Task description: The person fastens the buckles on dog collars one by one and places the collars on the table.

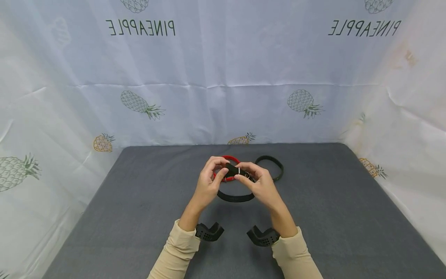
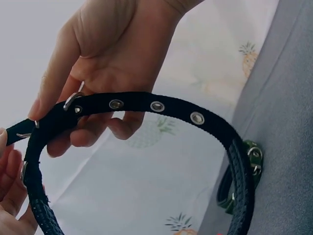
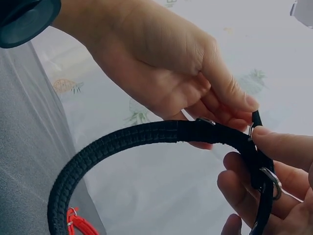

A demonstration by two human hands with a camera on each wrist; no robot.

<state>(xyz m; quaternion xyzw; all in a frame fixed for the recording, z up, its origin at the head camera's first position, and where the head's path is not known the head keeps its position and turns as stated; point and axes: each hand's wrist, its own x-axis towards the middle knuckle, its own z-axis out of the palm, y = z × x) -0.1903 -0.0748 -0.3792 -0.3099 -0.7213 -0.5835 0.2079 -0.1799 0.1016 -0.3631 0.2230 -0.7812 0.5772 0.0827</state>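
A black pet collar (image 1: pixel 235 198) is held up by both hands, its loop hanging below them. In the left wrist view the collar strap (image 2: pixel 176 108) shows metal eyelets, a D-ring (image 2: pixel 74 100) and a small metal buckle near the fingertips. My left hand (image 1: pixel 208 182) pinches the strap close to the D-ring. Opposite it, my right hand (image 1: pixel 261 184) grips the strap at the buckle, thumb and fingertips close to those of the left. In the right wrist view the padded part (image 3: pixel 117 139) curves away from the right hand (image 3: pixel 161 63). Fingers partly hide the fastening.
On the grey table (image 1: pixel 156 205), a red collar (image 1: pixel 230 157) lies behind the hands. A dark green collar (image 1: pixel 278 164) lies to its right. A pineapple-print curtain (image 1: pixel 209 108) rises behind the table and at both sides.
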